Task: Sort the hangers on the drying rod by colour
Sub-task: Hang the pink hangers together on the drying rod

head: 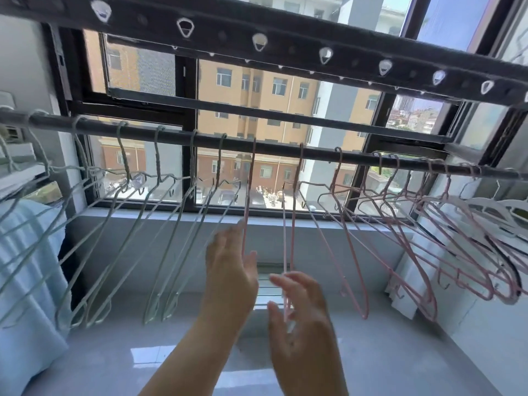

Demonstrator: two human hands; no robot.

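A dark drying rod (274, 148) runs across the window. Several pale green wire hangers (160, 224) hang on its left half, several pink hangers (400, 232) on its right half, and white plastic hangers (491, 207) sit at the far right. Two pink hangers hang edge-on in the middle. My left hand (231, 267) is raised with straight fingers beside the left one (248, 201), touching or nearly touching its wire. My right hand (300, 307) has relaxed fingers around the bottom of the other pink hanger (288, 238); I see no firm grip.
A perforated black rack bar (285, 44) crosses overhead. A light blue cloth (25, 281) hangs at the left. Below lies a grey windowsill ledge (171, 352) in front of the window frame (188, 110).
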